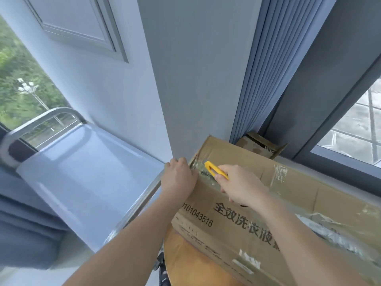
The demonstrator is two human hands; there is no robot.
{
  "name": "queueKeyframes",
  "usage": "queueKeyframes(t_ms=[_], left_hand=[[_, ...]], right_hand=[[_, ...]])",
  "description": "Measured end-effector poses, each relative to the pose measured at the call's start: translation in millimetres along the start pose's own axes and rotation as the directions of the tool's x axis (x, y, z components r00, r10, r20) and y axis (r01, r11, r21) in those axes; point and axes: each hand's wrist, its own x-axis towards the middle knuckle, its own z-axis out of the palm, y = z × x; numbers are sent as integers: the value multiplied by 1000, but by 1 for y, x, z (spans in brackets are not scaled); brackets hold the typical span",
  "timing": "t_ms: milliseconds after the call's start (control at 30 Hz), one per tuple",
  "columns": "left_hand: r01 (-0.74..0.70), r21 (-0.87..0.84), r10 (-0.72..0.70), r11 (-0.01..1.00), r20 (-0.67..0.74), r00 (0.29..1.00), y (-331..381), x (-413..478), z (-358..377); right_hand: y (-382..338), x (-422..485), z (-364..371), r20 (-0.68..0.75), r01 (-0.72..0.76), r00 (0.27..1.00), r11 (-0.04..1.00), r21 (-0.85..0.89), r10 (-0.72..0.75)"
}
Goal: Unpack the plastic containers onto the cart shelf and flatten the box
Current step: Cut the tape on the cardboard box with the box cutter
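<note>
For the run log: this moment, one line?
left hand holds cardboard box corner | right hand grips yellow box cutter against tape | box closed

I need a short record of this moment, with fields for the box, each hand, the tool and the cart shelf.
box: cardboard box, taped shut
left hand: left hand grips the box's far end
right hand: right hand holds the tool
tool: yellow cutter, tip at the tape
cart shelf: cart shelf, pale blue, left of the box
</note>
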Motion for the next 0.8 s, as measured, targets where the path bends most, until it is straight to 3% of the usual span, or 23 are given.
queueKeyframes(t_ms=[133,367,567,800], left_hand=[[32,-3,-32,999,-34,999,-2,-8,3],[11,113,-15,994,31,999,6,-6,-4],[103,0,-102,995,94,990,11,0,-12],[-30,168,21,985,60,998,22,-4,-8]], right_hand=[[0,0,1,27,48,998,999,5,-48],[2,7,4,22,66,998,998,-19,-65],[2,3,-2,11,64,998,998,-22,-64],[4,0,-8,-36,52,998,998,-35,-53]])
